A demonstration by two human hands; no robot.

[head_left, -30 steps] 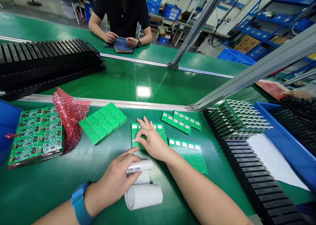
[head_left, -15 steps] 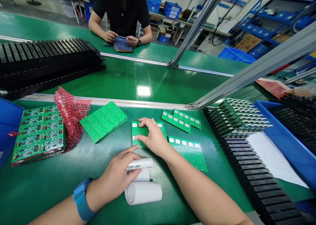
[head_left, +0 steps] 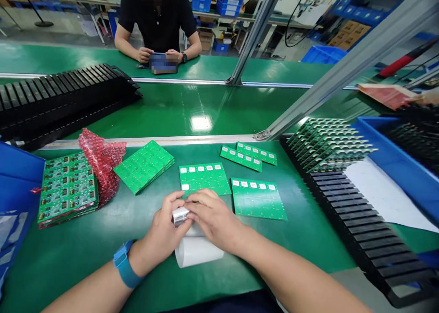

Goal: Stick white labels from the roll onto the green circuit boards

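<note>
My left hand (head_left: 164, 233) grips a white roll of labels (head_left: 198, 250) on the green table, with a blue band on that wrist. My right hand (head_left: 216, 217) lies over the roll's top end, fingertips pinched at a label strip (head_left: 180, 215) beside my left thumb. Just beyond my hands lies a green circuit panel (head_left: 204, 179) with a row of white labels along its top edge and one lower left. A second labelled panel (head_left: 258, 198) lies to its right. Two narrow labelled strips (head_left: 247, 156) sit farther back.
A stack of bare green panels (head_left: 144, 165), red bubble wrap (head_left: 99, 159) and populated boards (head_left: 66, 189) lie to the left. A black slotted rack (head_left: 360, 230) holding boards runs along the right beside a blue bin (head_left: 391, 166). Another black rack (head_left: 61, 98) sits far left. A person sits opposite.
My right hand left the middle panel and came back to the label roll, meeting my left hand. The camera tilted, shifting the whole scene slightly.
</note>
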